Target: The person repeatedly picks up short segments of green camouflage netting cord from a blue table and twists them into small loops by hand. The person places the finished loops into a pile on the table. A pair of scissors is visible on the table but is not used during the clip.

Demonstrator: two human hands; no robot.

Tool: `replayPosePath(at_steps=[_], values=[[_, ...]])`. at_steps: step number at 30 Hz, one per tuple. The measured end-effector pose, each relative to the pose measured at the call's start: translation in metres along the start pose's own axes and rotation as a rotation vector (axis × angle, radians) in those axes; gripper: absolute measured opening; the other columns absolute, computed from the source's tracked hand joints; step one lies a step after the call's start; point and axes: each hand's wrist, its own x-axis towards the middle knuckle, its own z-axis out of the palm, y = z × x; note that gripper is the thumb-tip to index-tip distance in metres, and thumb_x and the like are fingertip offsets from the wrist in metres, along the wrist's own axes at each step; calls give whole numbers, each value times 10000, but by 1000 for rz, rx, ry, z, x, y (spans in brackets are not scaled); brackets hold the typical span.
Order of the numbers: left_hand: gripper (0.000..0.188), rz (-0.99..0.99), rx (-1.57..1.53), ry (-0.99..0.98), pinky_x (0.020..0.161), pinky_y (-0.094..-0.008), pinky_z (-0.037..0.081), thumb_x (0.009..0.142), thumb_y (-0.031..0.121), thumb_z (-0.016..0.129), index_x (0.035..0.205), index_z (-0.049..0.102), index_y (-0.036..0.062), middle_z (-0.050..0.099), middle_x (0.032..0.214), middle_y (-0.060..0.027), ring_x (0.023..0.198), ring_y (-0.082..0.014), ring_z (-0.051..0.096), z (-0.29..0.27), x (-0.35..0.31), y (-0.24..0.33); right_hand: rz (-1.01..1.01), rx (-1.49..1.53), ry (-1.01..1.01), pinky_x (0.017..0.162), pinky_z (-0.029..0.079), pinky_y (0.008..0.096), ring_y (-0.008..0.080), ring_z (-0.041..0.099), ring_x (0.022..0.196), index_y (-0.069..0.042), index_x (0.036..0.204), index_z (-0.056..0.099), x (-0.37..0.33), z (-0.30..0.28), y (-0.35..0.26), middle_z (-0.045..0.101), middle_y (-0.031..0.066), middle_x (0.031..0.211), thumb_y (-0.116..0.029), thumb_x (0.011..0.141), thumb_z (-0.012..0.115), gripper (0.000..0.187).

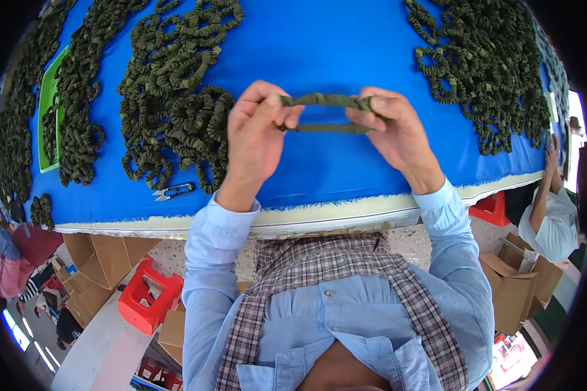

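An olive-green fabric scrunchie point(326, 100) is stretched between my two hands above the blue cloth. My left hand point(257, 124) pinches its left end, and my right hand point(394, 124) grips the right end. Two roughly parallel bands of it run from hand to hand, the upper one gathered, the lower one flatter. Close to my left wrist lies a big pile of similar green scrunchies point(176, 98). Small thread snips point(174, 191) rest on the cloth below that pile.
Another heap of scrunchies point(486, 65) covers the right side of the blue-covered table point(319, 39). More lie at the far left around a green tray point(49, 111). Below the table edge are a red stool point(150, 295) and cardboard boxes point(104, 264). A co-worker point(551, 215) is at the right.
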Motion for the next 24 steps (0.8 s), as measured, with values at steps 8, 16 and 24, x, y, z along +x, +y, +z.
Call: replayPosePath(at_steps=[8, 16, 24], values=[[152, -177, 33, -69, 615, -258, 434, 963, 188, 556, 963, 520, 41, 499, 684, -21, 634, -100, 498, 10, -5, -23, 6, -315, -59, 672, 355, 227, 67, 409, 681, -16, 868, 592, 7, -10, 8, 486, -25, 739, -204, 925, 574, 197], [324, -78, 436, -187, 613, -236, 459, 943, 295, 600, 1073, 466, 30, 583, 810, -58, 669, -107, 573, 13, -3, -27, -154, -693, -97, 773, 441, 287, 119, 545, 774, -7, 1097, 571, 2, -3, 15, 590, 17, 807, -229, 882, 675, 325], [141, -96, 604, -134, 550, -214, 412, 948, 149, 579, 908, 557, 15, 561, 729, -6, 634, -66, 510, 13, -5, -19, -149, -565, -42, 733, 432, 240, 86, 539, 774, -21, 1243, 444, 1, 1, 13, 572, 14, 780, -215, 894, 663, 455]])
